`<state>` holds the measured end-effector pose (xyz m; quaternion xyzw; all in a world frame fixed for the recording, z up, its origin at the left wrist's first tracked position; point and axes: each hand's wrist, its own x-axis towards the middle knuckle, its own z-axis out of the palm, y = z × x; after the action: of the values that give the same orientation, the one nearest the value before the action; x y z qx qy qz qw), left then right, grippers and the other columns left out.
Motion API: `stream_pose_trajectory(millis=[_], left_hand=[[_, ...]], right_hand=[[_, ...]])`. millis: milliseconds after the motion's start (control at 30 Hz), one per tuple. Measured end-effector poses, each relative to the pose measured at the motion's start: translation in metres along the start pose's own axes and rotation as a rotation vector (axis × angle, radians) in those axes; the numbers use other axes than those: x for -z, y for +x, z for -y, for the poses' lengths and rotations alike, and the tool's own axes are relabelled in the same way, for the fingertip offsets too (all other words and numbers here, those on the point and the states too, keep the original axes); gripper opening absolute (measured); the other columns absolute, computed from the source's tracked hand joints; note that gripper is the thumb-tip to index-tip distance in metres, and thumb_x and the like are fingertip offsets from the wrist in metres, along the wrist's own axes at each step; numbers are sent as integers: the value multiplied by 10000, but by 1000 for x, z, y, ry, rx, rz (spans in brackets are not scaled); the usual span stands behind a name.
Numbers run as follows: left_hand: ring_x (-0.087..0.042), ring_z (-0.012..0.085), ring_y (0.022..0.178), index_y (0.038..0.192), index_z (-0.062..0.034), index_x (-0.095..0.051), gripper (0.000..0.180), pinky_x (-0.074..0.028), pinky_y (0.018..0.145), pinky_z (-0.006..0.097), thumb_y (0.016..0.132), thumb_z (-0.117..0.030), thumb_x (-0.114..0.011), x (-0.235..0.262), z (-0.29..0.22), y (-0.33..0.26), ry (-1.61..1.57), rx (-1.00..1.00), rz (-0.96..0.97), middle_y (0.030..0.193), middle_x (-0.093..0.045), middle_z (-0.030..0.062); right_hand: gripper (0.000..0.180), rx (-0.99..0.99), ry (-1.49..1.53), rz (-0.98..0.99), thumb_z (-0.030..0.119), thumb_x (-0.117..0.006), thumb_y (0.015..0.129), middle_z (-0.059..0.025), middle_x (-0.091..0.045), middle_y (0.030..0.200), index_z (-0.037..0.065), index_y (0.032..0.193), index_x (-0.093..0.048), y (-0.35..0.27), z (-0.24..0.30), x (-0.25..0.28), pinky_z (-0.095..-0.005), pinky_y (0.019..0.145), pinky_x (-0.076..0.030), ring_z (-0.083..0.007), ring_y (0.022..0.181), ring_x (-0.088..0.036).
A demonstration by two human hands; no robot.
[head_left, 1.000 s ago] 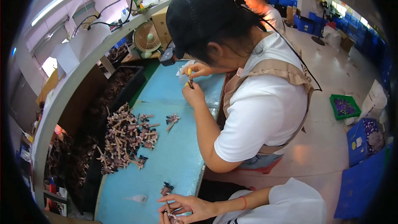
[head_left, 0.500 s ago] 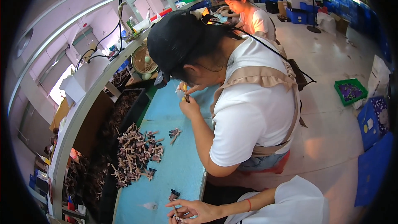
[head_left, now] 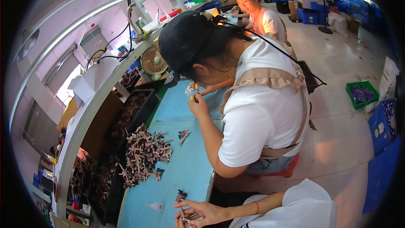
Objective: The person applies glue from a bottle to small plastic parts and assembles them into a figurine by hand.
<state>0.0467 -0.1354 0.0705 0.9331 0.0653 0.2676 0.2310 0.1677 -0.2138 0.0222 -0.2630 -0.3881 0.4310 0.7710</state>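
R hand (head_left: pixel 207 213), fingers bent, pinches brown pc. (head_left: pixel 183 213) over desk (head_left: pixel 185 166); L hand (head_left: pixel 179 223) mostly cropped, grip unclear; blue-bin label (head_left: pixel 381 127) illegible.

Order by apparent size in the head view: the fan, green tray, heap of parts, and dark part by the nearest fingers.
1. Heap of parts
2. Fan and green tray: too alike to rank
3. Dark part
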Motion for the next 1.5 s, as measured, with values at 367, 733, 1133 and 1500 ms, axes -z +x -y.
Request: stream_pose_trajectory(millis=[367,733,1133,1500], left_hand=[[-551,285,704,1240,3,-437,436,-466,576,339,861,-184,-543,-6,2,1,33,43,-107,924,-578,191],[-545,239,674,1178,-20,-528,383,-455,582,328,832,-170,-592,-12,0,2,37,90,-215,883,-599,156],[-525,237,634,1129,-13,-567,344,-437,569,326,815,-146,-609,-16,-4,12,21,119,-248,906,-610,154],[-532,245,653,1121,11,-561,345,-445,588,331,813,-136,-610,-16,-2,9,41,88,-263,991,-611,169]], right_hand=[[689,-57,-48,-15,-6,-490,748,-153,-434,1243,136,1364,-216,6,-1,5,-321,968,-385,-161,1081,-472],[690,-52,-11,-52,-30,-486,742,-163,-437,1234,111,1360,-213,6,-6,7,-322,965,-392,-159,1072,-473],[667,-109,18,-47,-35,-490,779,-177,-411,1274,102,1365,-202,10,0,14,-346,994,-365,-194,1137,-444],[661,-159,98,-49,-56,-475,798,-189,-386,1299,81,1373,-179,5,-2,10,-338,994,-354,-213,1162,-433]])
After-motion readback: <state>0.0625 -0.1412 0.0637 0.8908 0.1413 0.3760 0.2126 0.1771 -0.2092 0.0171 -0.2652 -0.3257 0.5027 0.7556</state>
